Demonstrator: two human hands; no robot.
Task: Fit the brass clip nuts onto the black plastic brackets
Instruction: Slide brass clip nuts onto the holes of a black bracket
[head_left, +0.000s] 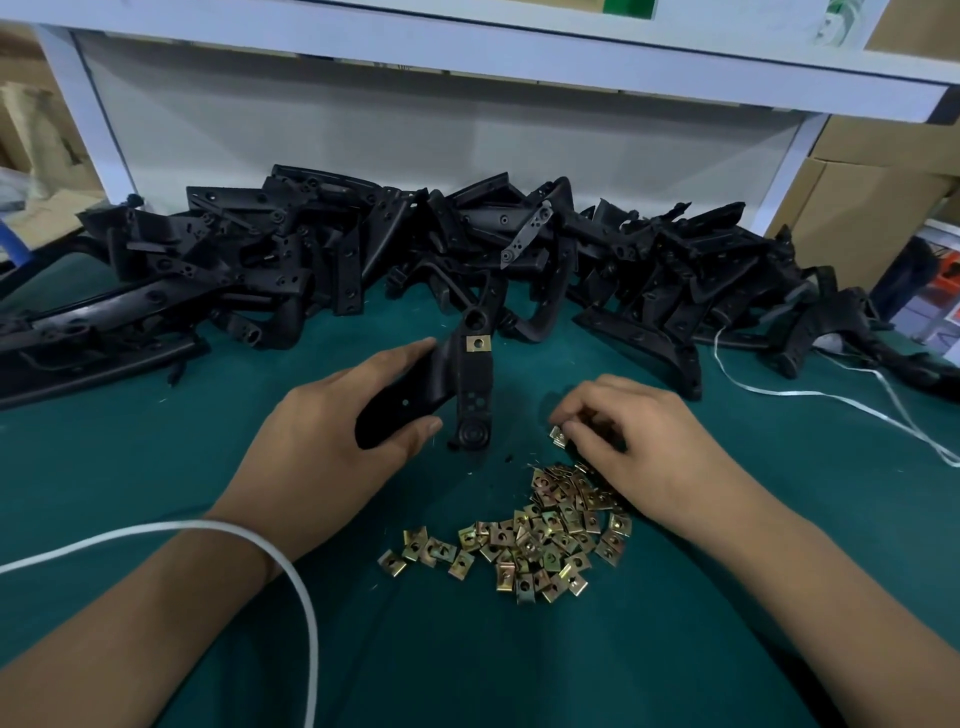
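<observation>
In the head view, the left hand (332, 415) holds a black bracket (441, 395) over the green table (156, 467). Its grip is closed around the wide lower part of the bracket, with the thumb in front and the fingers behind. The narrow arm of the bracket stands almost upright beside the thumb, and its round end is close to the table. One brass nut (478, 343) already sits on this arm, near the top, just under a round hole.

The right hand (639, 436) is to the right of the bracket, low over the table. Its fingers are curled, and the fingertips pinch a single clip nut (558, 435), so this grip is narrow and holds the nut. The nut is near the bracket but apart from it.

Below the right hand, a loose heap of brass nuts (535, 535) lies flat on the table, near the person. No box or tray holds them; they lie directly on the green surface.

At the back of the table, a long pile of black brackets (363, 249) lies across the whole width, under a white shelf (519, 62). A white cord (291, 566) crosses the left wrist. Thin white straps (831, 400) lie on the table at the right, and cardboard boxes (862, 208) stand behind the right side.
</observation>
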